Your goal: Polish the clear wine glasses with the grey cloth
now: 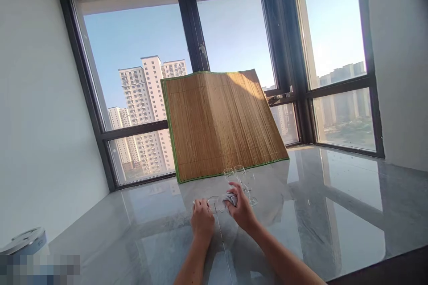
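Note:
My left hand (202,218) is closed around one end of a clear glass (214,203), which is tilted on its side between my two hands. The glass is faint against the shiny surface, and my fingers hide part of it. A crumpled grey-white cloth (230,198) is gripped in my right hand (241,208), close to the other end of the glass. Just beyond my right hand several clear stemmed glasses (239,170) stand upright close together. My right hand partly covers them.
A glossy grey tiled ledge (150,231) lies under my hands. Behind the glasses, a folded bamboo mat (220,120) with green edging leans by the dark-framed windows (182,22). At the lower left is a round lidded container (28,238), partly blurred out.

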A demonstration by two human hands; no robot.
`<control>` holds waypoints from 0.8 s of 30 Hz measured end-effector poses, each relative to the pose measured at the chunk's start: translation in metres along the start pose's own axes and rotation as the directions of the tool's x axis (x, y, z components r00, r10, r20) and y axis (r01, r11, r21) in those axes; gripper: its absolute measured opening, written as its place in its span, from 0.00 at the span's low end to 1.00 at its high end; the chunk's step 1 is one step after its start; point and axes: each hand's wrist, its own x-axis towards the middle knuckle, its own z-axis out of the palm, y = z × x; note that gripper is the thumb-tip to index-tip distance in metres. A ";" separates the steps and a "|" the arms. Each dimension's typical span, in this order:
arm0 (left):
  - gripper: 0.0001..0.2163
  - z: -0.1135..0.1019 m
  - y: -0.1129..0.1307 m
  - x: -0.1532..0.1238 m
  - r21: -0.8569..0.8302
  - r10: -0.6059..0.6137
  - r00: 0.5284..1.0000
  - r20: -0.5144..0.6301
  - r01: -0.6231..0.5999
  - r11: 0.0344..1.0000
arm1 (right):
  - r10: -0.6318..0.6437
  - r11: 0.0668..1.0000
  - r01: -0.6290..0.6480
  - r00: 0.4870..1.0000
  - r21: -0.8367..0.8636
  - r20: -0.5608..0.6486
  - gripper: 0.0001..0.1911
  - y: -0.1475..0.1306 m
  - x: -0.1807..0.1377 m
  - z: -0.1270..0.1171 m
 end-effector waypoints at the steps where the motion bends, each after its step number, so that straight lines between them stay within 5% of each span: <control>1: 0.12 -0.001 0.000 0.000 0.021 0.006 1.000 -0.004 -0.006 1.000 | 0.019 0.999 -0.019 1.000 0.027 -0.001 0.26 0.000 0.001 0.001; 9: 0.10 -0.003 0.005 0.000 -0.004 0.053 0.999 0.006 -0.053 0.999 | 0.074 0.997 -0.071 0.979 -0.021 0.191 0.25 -0.005 0.001 -0.002; 13: 0.08 0.000 0.012 -0.001 -0.226 0.068 0.996 0.058 -0.054 0.973 | 0.086 0.980 -0.082 0.996 0.181 -0.016 0.24 -0.026 0.008 -0.033; 18: 0.10 0.013 0.033 -0.004 -0.640 0.126 0.968 0.215 0.043 0.767 | -0.039 0.978 -0.071 0.860 -0.194 -0.509 0.22 -0.011 0.014 -0.108; 24: 0.20 0.020 0.051 -0.010 -0.772 0.213 0.860 0.463 0.274 0.574 | 0.125 0.829 -0.320 0.905 -0.458 -0.406 0.21 0.048 0.009 -0.143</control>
